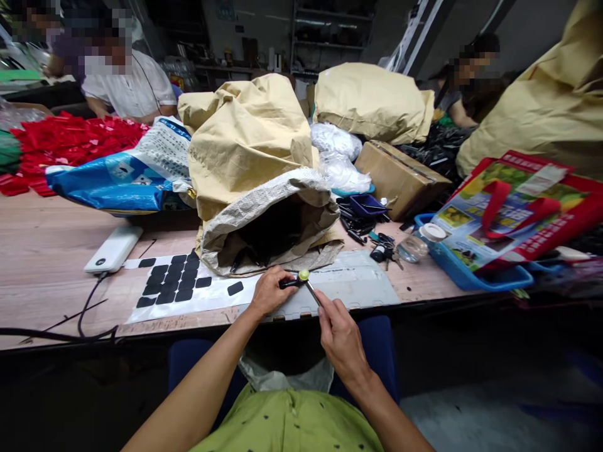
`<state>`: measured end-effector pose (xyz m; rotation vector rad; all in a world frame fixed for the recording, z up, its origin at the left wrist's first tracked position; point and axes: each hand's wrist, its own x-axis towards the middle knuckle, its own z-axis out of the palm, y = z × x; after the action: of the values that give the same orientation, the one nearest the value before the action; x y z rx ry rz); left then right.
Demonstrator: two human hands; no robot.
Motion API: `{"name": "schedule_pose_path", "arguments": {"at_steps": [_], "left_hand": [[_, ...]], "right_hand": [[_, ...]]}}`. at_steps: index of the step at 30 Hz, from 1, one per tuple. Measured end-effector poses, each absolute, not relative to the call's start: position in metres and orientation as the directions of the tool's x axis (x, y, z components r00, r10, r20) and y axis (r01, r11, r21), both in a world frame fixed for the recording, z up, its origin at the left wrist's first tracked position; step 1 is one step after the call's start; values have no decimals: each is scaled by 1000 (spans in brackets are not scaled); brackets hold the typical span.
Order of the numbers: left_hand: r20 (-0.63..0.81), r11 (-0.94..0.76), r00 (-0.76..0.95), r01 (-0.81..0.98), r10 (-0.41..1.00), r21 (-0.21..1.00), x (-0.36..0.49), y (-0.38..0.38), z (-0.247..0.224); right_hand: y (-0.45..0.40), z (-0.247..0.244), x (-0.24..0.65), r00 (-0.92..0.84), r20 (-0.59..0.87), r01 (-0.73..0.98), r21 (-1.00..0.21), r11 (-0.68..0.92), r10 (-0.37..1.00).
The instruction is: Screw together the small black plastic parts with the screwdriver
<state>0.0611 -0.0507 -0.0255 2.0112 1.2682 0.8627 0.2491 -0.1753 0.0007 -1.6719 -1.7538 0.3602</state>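
My left hand (272, 290) is closed on a small black part (288, 284), its fingers resting at the edge of the grey board (360, 279). In my right hand (342, 333) is a hammer-like tool with a thin metal shaft (311, 293) and a yellow-green round end (304, 275). That end meets the black part or lies just beside it; I cannot tell which. Straight ahead, a woven sack (221, 232) lies with its mouth facing me, black pieces inside. Left of my hands is a white sheet (207, 304) bearing black rounded-square stickers (175, 279).
A white power bank (113, 250) with a cable lies left. To the right are keys (389, 248), a clear jar (412, 249), a blue basket (464, 270) with a red shopping bag (513, 210), and a cardboard box (400, 179). Red pieces (80, 141) are heaped far left. People sit across the table.
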Motion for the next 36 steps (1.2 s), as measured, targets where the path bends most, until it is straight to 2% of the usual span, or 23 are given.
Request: {"name": "schedule_pose_path", "arguments": {"at_steps": [4, 7, 13, 16, 22, 29, 33, 36], "left_hand": [[197, -359, 335, 540, 921, 761, 61, -51, -26], [185, -357, 340, 561, 922, 747, 61, -51, -24], [188, -372, 353, 580, 917, 725, 61, -53, -19], [192, -379, 360, 576, 913, 725, 60, -53, -18], [202, -400, 377, 580, 904, 710, 59, -53, -18], [209, -427, 408, 572, 889, 701, 60, -52, -22], [243, -475, 430, 593, 870, 650, 61, -55, -16], [253, -562, 530, 574, 809, 595, 63, -77, -8]], "right_hand": [[-173, 3, 253, 84, 275, 774, -623, 111, 958], [-160, 9, 268, 173, 286, 823, -568, 22, 942], [-115, 5, 312, 302, 243, 938, -250, -242, 922], [-96, -1, 321, 336, 232, 939, -156, -306, 913], [-72, -3, 309, 386, 240, 922, -136, -363, 891], [-62, -12, 302, 335, 292, 940, -38, -340, 896], [-64, -12, 303, 328, 293, 943, -40, -331, 898], [-64, -11, 303, 328, 289, 943, -46, -329, 899]]}}
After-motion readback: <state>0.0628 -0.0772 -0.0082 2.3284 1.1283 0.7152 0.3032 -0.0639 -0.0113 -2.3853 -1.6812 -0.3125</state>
